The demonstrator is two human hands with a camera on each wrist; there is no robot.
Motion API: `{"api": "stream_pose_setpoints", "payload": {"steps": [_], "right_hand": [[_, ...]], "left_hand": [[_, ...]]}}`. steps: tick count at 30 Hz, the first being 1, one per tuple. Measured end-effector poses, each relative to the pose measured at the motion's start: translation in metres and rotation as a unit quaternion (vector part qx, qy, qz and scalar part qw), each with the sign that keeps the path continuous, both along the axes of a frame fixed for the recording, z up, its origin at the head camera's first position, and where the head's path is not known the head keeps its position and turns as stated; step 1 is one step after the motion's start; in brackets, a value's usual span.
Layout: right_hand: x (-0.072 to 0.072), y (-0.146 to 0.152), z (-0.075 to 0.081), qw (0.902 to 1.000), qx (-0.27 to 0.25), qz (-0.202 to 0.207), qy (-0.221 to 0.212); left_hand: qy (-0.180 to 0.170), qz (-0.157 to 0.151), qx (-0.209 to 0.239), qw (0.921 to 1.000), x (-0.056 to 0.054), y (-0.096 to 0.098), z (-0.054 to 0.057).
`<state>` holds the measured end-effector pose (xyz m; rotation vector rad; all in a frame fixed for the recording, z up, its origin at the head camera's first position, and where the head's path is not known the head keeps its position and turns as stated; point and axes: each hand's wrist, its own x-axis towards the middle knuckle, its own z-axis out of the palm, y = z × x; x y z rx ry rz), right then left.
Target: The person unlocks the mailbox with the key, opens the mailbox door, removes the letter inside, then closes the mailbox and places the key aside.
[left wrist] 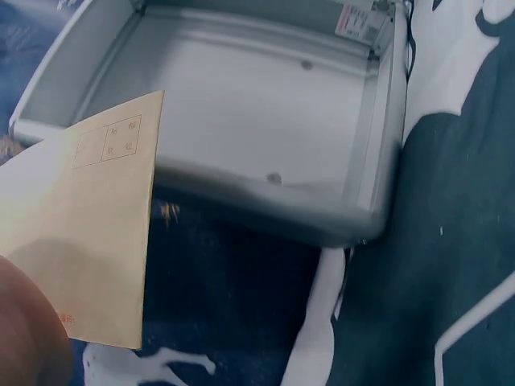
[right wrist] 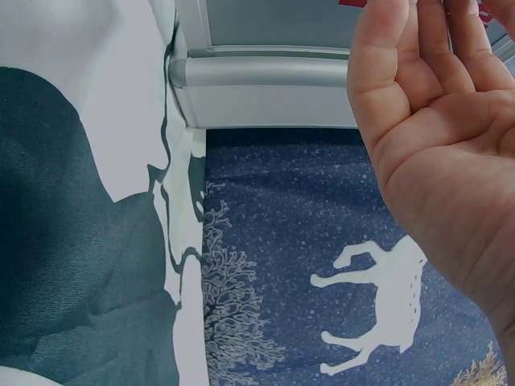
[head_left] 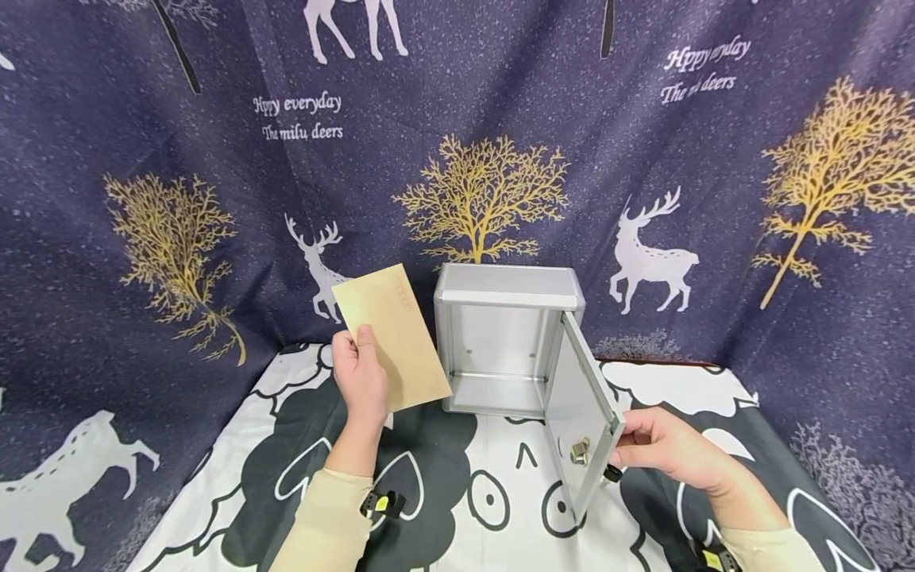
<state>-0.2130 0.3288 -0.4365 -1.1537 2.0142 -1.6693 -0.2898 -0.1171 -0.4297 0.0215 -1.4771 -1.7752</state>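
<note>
My left hand grips a tan paper envelope, thumb across its front, held up left of a grey metal box. In the left wrist view the envelope overlaps the box's near edge, and small printed boxes show near its top. The box's door is swung out toward me on the right. At that door's free edge my right hand pinches with fingers and thumb. A lock sits on the door's inner face, and a black knob shows below the thumb.
The box stands on a black-and-white patterned cloth. Behind it hangs a dark blue curtain printed with deer and golden trees. Two holes show in the box's back panel.
</note>
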Motion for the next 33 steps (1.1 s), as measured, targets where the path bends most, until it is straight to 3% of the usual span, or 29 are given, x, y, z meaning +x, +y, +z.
{"api": "stream_pose_setpoints", "payload": {"steps": [8,15,22,27,33], "right_hand": [[-0.001,0.001,0.001,1.0000,0.002,0.002,-0.002],[-0.002,0.001,-0.001,1.0000,0.001,0.005,-0.005],[-0.001,0.000,0.001,1.0000,0.008,0.001,0.003],[-0.002,0.000,0.002,0.9999,0.010,-0.004,0.012],[0.000,0.000,0.003,0.9999,0.012,-0.005,0.002]], "left_hand": [[-0.056,0.055,-0.030,0.9965,-0.017,-0.023,-0.021],[-0.137,0.087,-0.046,0.9856,-0.026,-0.040,-0.040],[-0.168,0.086,-0.060,0.9801,-0.033,-0.056,-0.057],[-0.203,0.097,-0.074,0.9715,-0.039,-0.068,-0.070],[-0.245,0.077,-0.075,0.9634,-0.039,-0.077,-0.084]]}}
